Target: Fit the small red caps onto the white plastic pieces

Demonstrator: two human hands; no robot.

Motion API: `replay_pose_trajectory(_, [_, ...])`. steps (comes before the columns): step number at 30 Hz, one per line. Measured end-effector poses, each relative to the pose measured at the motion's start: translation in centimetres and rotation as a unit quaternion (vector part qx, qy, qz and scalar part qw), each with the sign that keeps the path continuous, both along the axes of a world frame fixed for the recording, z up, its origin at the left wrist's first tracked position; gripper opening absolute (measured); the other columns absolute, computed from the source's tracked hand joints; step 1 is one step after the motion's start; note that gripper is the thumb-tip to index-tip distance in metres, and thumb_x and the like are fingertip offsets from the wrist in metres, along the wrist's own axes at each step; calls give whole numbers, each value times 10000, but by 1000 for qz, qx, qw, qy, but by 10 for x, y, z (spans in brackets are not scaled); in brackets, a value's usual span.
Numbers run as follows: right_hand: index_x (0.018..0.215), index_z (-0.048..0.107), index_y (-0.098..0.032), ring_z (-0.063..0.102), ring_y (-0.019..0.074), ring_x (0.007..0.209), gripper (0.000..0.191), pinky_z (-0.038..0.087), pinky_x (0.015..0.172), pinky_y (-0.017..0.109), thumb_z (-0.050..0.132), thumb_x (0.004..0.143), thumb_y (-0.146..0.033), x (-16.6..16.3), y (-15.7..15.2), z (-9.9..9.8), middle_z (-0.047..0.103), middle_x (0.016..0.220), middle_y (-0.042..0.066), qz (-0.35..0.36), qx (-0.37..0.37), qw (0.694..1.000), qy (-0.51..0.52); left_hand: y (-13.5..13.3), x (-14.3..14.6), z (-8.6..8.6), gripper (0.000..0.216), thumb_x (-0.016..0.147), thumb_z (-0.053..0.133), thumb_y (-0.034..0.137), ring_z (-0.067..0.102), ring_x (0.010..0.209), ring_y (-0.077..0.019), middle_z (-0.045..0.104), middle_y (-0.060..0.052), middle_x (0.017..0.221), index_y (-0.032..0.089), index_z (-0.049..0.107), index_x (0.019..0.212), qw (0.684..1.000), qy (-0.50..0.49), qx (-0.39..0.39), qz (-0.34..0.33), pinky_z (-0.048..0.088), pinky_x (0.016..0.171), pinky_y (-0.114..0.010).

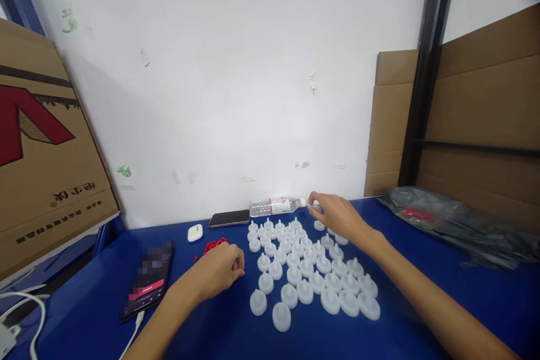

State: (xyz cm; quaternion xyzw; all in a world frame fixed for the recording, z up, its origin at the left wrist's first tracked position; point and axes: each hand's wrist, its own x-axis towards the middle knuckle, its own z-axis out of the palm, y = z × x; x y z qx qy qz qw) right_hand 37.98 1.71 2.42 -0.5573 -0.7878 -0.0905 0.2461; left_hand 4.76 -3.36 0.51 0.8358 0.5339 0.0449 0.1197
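Observation:
Several white plastic nozzle caps (307, 267), round at the base with a thin spout on top, stand in a loose group on the blue table. My right hand (337, 215) is over the back right of the group, its thumb and fingers closed around a whitish piece that looks like another nozzle cap (314, 207). Left of the group, my left hand (225, 265) is closed with curled fingers, and what is inside it, if anything, is hidden. Just behind it lies a pile of small red pieces (213, 246), partly covered by the hand.
A clear water bottle (276, 206) lies against the wall, beside a dark phone (230, 218). A white earbud case (195, 233) and a plugged-in phone (149, 278) are at the left. Grey plastic bags (459, 225) lie at the right. Cardboard (54, 140) stands on both sides.

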Motion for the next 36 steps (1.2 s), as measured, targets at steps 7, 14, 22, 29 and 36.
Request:
replay_pose_trajectory(7, [1011,591,-237,632,176,681,88,372,592,257,522,956,-237,-16,-11,2,709,884,24,28,32,998,44,-2,1,0,133,841,521,186,627,719,-186,706,-37,800,207,628,767,997,49,55,-3,320,585,-261])
replay_pose_trajectory(14, [1020,625,-219,669,201,860,115,453,701,291,549,950,-169,-36,-21,-5,714,1004,49,82,75,993,35,-1,17,8,246,939,452,252,662,846,-216,726,-56,951,219,686,1010,990,-33,137,9,421,703,-283])
replay_pose_trajectory(22, [979,629,-211,650,201,941,72,426,891,382,614,942,-151,-64,-40,-14,724,965,33,239,139,960,42,-6,38,-3,317,981,472,382,681,834,-203,734,-71,1015,215,736,1038,948,-272,166,0,514,718,-280])
replay_pose_trajectory(29, [979,624,-202,624,213,963,68,383,939,411,602,948,-145,-78,-46,-25,726,938,31,268,144,951,45,-7,47,-6,348,884,646,469,702,742,-206,767,-80,898,164,738,1025,881,-466,53,57,475,528,-228])
replay_pose_trajectory(36, [999,646,-192,632,204,945,78,426,853,361,628,931,-157,-79,-49,-26,732,955,35,262,161,948,82,-11,50,-5,283,820,736,406,695,671,-180,789,-80,960,173,792,970,863,-503,37,44,569,676,-285])
